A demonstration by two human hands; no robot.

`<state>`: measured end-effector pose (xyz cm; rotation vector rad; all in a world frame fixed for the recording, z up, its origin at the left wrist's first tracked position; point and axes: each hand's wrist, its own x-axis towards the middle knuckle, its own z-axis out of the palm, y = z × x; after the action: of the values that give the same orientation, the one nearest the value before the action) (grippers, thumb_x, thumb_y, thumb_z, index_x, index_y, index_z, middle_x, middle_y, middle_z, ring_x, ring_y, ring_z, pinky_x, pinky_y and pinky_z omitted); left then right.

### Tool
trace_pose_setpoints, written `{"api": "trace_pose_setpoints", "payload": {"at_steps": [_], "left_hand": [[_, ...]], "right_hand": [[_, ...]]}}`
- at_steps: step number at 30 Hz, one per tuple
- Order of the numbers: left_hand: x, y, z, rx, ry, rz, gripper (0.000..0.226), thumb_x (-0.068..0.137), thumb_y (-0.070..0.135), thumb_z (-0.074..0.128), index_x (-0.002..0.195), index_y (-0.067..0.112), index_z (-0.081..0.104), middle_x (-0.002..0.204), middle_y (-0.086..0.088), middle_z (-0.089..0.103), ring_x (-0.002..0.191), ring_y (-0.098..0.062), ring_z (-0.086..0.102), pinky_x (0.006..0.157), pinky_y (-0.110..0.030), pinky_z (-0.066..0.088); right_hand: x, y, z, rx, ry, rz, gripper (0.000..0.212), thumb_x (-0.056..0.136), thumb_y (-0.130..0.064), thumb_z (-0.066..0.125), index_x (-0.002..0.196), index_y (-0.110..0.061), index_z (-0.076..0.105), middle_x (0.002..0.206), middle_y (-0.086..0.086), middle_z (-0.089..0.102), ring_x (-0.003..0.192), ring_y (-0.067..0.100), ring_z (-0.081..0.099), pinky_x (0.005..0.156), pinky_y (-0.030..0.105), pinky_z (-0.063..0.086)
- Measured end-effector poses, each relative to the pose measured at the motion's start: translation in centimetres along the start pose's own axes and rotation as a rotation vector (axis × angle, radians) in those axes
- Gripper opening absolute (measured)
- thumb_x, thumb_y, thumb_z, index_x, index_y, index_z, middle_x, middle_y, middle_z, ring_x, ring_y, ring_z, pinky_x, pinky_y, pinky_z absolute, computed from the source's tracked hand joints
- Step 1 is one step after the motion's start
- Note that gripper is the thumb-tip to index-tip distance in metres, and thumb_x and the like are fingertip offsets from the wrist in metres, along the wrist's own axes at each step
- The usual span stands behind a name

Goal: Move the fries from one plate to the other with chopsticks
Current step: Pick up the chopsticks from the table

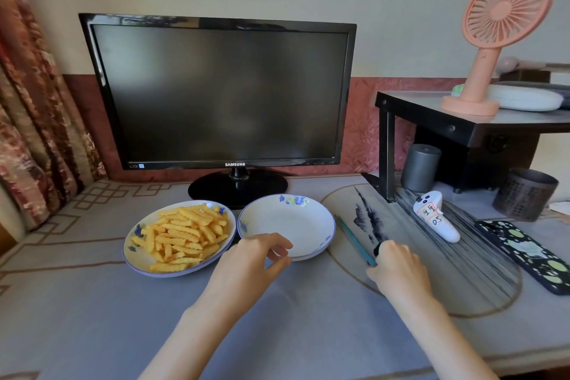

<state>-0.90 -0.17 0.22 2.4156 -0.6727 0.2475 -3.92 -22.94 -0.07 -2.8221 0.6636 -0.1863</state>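
The chopsticks (351,236) lie flat on the bench (92,302) just right of the empty plate (320,210). Their long axis runs from far-left to near-right, and the right hand (398,268) is curled over their near end. The fries (185,231) are heaped on the left plate (132,256), so the tips, once lifted, must cross the empty plate leftward. The left hand (256,259) hovers loosely curled at that plate's near rim, holding nothing.
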Motion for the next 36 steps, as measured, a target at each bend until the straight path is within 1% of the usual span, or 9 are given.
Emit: {"api": "trace_pose_setpoints", "payload": {"at_steps": [5, 7, 10, 13, 18, 20, 23, 29, 36], "left_hand": [[0.1, 0.4, -0.3, -0.03, -0.006, 0.029, 0.022, 0.089, 0.028, 0.06, 0.111, 0.031, 0.064, 0.096, 0.022, 0.063, 0.09, 0.003, 0.06, 0.081, -0.024, 0.053], [0.2, 0.6, -0.5, -0.055, 0.021, 0.067, 0.025, 0.089, 0.025, 0.062, 0.112, 0.032, 0.063, 0.098, 0.025, 0.058, 0.091, 0.006, 0.057, 0.083, -0.023, 0.051], [0.7, 1.1, -0.7, -0.049, 0.105, 0.198, 0.035, 0.087, 0.021, 0.065, 0.119, 0.033, 0.06, 0.12, 0.024, 0.054, 0.112, 0.007, 0.046, 0.095, -0.016, 0.042], [1.5, 1.6, -0.9, 0.012, 0.146, 0.36, 0.046, 0.082, 0.019, 0.07, 0.126, 0.027, 0.058, 0.135, 0.018, 0.049, 0.131, 0.001, 0.034, 0.11, -0.011, 0.022], [2.1, 1.1, -1.6, 0.226, 0.18, 0.459, 0.031, 0.079, 0.041, 0.055, 0.1, 0.027, 0.072, 0.094, 0.014, 0.071, 0.098, 0.0, 0.056, 0.105, -0.025, 0.029], [1.7, 1.1, -1.9, 0.224, 0.14, 0.423, 0.029, 0.079, 0.043, 0.047, 0.085, 0.03, 0.073, 0.077, 0.016, 0.07, 0.077, -0.001, 0.059, 0.086, -0.025, 0.043], [1.0, 1.5, -2.2, 0.137, 0.065, 0.24, 0.03, 0.079, 0.047, 0.046, 0.087, 0.033, 0.071, 0.083, 0.015, 0.07, 0.081, -0.005, 0.058, 0.056, -0.018, 0.04], [0.6, 1.1, -2.9, -0.029, 0.064, -0.01, 0.008, 0.085, 0.03, 0.064, 0.085, 0.034, 0.071, 0.063, 0.031, 0.062, 0.074, 0.009, 0.058, 0.062, -0.014, 0.041], [0.1, 1.1, -3.2, -0.454, -0.04, -0.17, 0.013, 0.088, 0.01, 0.063, 0.081, 0.021, 0.066, 0.078, 0.005, 0.074, 0.058, -0.004, 0.064, 0.057, -0.013, 0.048]], "right_hand": [[0.1, 1.1, -0.5, 0.121, 0.032, 0.026, 0.044, 0.081, -0.022, 0.067, 0.053, -0.016, 0.034, 0.054, 0.002, 0.037, 0.063, 0.03, 0.041, 0.055, 0.029, 0.033], [0.1, 1.4, -1.8, 0.272, 0.084, -0.019, 0.038, 0.077, -0.016, 0.069, 0.05, -0.019, 0.043, 0.051, 0.003, 0.05, 0.058, 0.029, 0.047, 0.053, 0.028, 0.036], [-0.7, 0.1, -3.9, 0.55, 0.015, -0.206, 0.019, 0.076, -0.011, 0.072, 0.065, -0.025, 0.063, 0.063, -0.008, 0.065, 0.058, 0.0, 0.059, 0.055, 0.016, 0.043], [-1.5, -2.0, -4.5, 0.621, -0.151, -0.403, 0.009, 0.075, -0.014, 0.074, 0.072, -0.022, 0.07, 0.059, -0.008, 0.062, 0.053, -0.005, 0.055, 0.056, 0.009, 0.042], [-1.6, -3.2, -4.1, 0.597, -0.25, -0.541, 0.006, 0.076, -0.02, 0.072, 0.074, -0.025, 0.069, 0.06, -0.007, 0.06, 0.055, -0.002, 0.05, 0.06, 0.014, 0.043], [-1.8, -3.3, -4.1, 0.579, -0.267, -0.575, 0.006, 0.076, -0.02, 0.072, 0.075, -0.025, 0.07, 0.064, -0.006, 0.062, 0.055, -0.001, 0.049, 0.058, 0.012, 0.042], [-1.8, -3.5, -3.9, 0.548, -0.253, -0.614, 0.007, 0.077, -0.022, 0.072, 0.075, -0.028, 0.069, 0.069, 0.0, 0.066, 0.055, 0.0, 0.049, 0.058, 0.012, 0.041], [-0.9, -1.9, -4.3, 0.54, -0.171, -0.559, 0.014, 0.074, -0.046, 0.073, 0.081, -0.035, 0.068, 0.077, -0.011, 0.068, 0.07, 0.003, 0.059, 0.069, 0.024, 0.046], [-0.8, -2.1, -4.2, 1.216, -0.206, -0.429, 0.009, 0.081, -0.006, 0.068, 0.089, -0.001, 0.067, 0.066, 0.007, 0.063, 0.055, 0.017, 0.052, 0.053, 0.025, 0.048]]}}
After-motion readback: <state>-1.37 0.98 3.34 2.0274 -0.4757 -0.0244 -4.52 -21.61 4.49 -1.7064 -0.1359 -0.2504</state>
